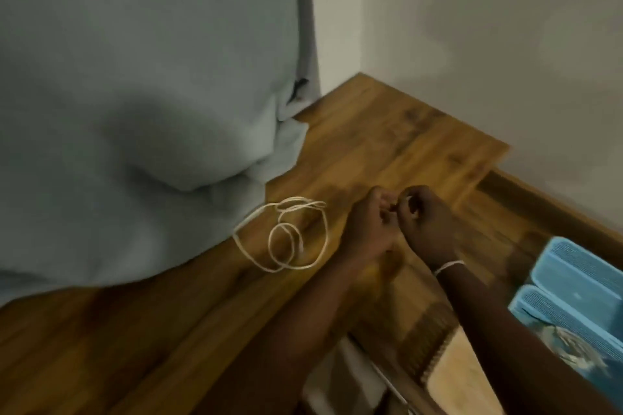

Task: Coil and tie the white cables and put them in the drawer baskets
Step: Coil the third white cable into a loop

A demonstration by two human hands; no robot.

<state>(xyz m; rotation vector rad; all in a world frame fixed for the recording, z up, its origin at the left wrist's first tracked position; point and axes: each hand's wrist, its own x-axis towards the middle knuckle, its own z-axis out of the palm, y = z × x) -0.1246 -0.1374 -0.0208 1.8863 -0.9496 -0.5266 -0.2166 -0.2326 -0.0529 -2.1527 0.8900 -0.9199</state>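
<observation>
On the wooden desk, near its right side, both hands meet knuckle to knuckle — the left hand and the right hand each curl into a loose fist, fingertips pinched together around something small between them; what they pinch is too blurred to name. Both forearms reach in from the lower right, and a thin white band circles the right wrist. Just left of the hands, one white cable lies flat on the desk in loose, untied loops, its long axis running roughly from the grey-blue cloth toward the hands, with a small inner ring inside a wider outer one. Two blue baskets sit at the lower right edge — the nearer one holds a pale tangle.
</observation>
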